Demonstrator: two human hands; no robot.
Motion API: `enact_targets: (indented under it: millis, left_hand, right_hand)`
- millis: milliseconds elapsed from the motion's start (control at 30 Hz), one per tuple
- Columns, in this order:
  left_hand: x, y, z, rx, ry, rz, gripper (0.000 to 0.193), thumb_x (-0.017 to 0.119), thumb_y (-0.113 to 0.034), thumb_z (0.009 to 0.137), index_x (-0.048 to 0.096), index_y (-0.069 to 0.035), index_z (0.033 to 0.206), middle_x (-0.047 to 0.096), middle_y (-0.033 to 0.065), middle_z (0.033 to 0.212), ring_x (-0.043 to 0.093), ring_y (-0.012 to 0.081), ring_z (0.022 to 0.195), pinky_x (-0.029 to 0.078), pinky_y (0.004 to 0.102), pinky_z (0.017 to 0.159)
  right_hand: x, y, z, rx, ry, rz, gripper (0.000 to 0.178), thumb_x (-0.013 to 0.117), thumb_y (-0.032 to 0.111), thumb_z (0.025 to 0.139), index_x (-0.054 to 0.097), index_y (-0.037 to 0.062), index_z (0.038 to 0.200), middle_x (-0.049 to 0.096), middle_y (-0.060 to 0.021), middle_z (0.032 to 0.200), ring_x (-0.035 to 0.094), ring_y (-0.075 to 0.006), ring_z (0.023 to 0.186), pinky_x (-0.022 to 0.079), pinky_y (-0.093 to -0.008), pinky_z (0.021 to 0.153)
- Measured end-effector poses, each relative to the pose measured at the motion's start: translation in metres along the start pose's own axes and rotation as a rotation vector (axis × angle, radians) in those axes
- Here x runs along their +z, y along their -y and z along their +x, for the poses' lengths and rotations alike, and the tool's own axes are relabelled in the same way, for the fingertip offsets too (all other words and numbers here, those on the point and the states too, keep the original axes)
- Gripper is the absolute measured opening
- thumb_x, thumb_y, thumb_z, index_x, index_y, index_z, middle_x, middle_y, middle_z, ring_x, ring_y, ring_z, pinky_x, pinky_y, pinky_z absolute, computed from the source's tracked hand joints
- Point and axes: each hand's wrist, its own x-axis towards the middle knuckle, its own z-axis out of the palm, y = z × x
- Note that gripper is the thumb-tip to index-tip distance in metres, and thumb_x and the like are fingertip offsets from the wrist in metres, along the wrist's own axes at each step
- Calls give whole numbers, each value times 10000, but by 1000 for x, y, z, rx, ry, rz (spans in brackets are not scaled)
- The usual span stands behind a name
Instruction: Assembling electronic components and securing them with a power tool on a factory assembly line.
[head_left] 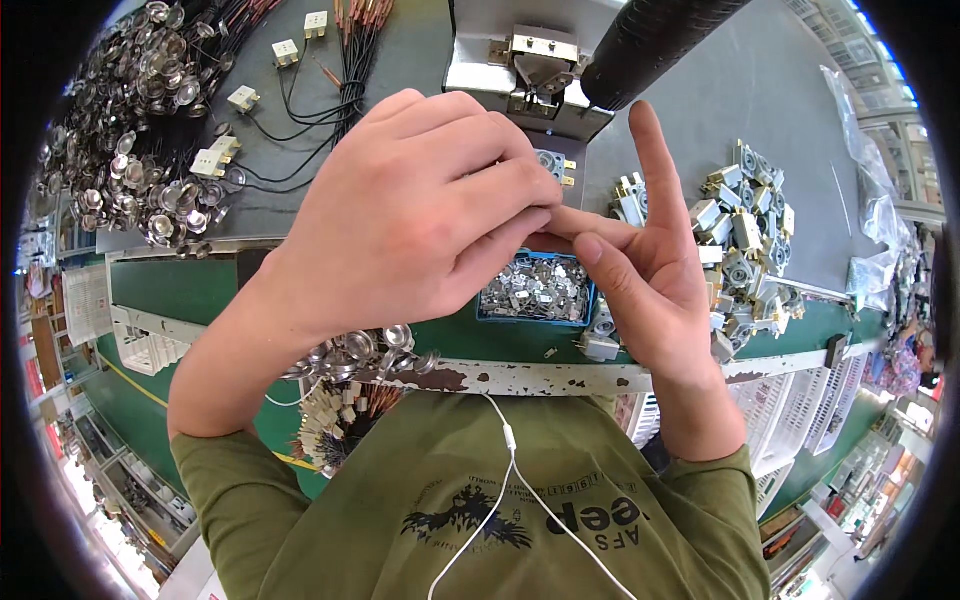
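My left hand (425,205) reaches in over the bench, its fingers curled and pinched together. Their tips meet the fingers of my right hand (655,265); anything small between them is hidden. On my right hand one finger points straight up, while the thumb and another finger close in toward the left fingertips. Just below the hands sits a blue tray (482,312) of small metal pieces (538,288). Behind the left fingers a grey block with brass tabs (552,165) partly shows, in front of a metal press fixture (543,75).
Grey blocks with brass tabs (742,225) lie heaped at the right. At the left are metal cups (160,110) on black wires and white connectors (285,52). A thick black tube (660,45) slants over the fixture. More cups (360,348) lie by the worn bench edge (500,380).
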Motion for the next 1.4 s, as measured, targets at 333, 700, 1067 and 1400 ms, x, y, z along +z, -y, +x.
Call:
enact_targets:
  millis: [333, 700, 1067, 1400]
  left_hand:
    - [-8, -4, 7, 75, 163, 207, 241, 810, -84, 704, 673, -103, 901, 679, -8, 870, 645, 199, 822, 442, 346, 677]
    - [-11, -10, 12, 99, 302, 311, 207, 789, -120, 666, 628, -99, 795, 638, -11, 809, 613, 183, 787, 440, 347, 673]
    - [-6, -9, 9, 102, 221, 314, 221, 766, -65, 664, 612, -87, 820, 628, 6, 804, 619, 195, 732, 444, 347, 652]
    - [-30, 14, 8, -103, 136, -99, 141, 578, 3, 721, 536, -25, 853, 609, 112, 796, 593, 293, 705, 467, 366, 670]
  right_hand:
    - [7, 4, -2, -17, 17, -130, 889, 453, -89, 995, -112, 108, 1653, 689, -250, 1262, 679, -264, 1183, 527, -350, 985]
    - [10, 6, -2, 27, 82, -346, 946, 423, -152, 917, -76, 126, 1670, 708, -111, 1019, 568, -71, 810, 446, -219, 714]
    - [10, 3, -1, -36, 60, -330, 930, 412, -155, 922, -74, 113, 1668, 709, -158, 1170, 643, -114, 1010, 465, -220, 784]
    - [1, -5, -2, -69, 79, -173, 924, 513, -35, 985, -107, 120, 1653, 649, -248, 1357, 634, -256, 1274, 465, -377, 1100]
